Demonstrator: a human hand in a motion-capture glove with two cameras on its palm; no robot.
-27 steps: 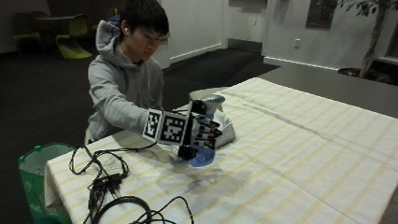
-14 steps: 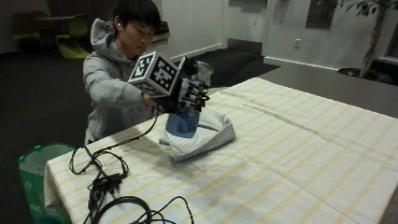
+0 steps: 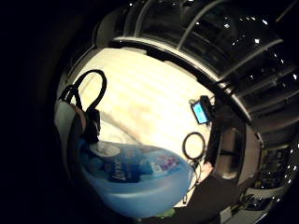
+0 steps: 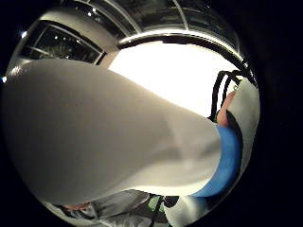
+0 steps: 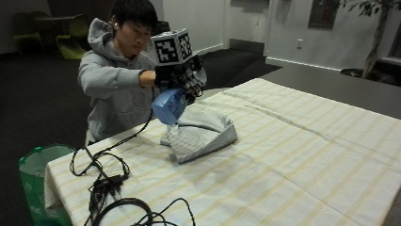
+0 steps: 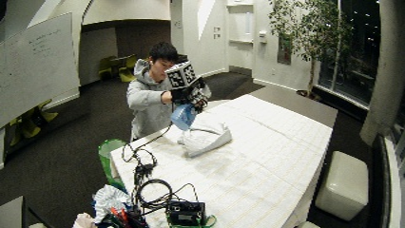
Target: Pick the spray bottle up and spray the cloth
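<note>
From the outside view, the gloved right hand (image 5: 179, 77) grips the blue spray bottle (image 5: 168, 106) by its upper part, the body hanging tilted below the fingers, above the folded striped cloth (image 5: 202, 135) on the table (image 5: 300, 155). The wide outside view shows the same: bottle (image 6: 184, 116) held in the air over the cloth (image 6: 206, 137). In the little-finger palm view the bottle's blue labelled body (image 3: 135, 179) lies close against the palm. In the thumb-side view a pale grey shape, probably the bottle's head (image 4: 94, 137), fills most of the frame.
</note>
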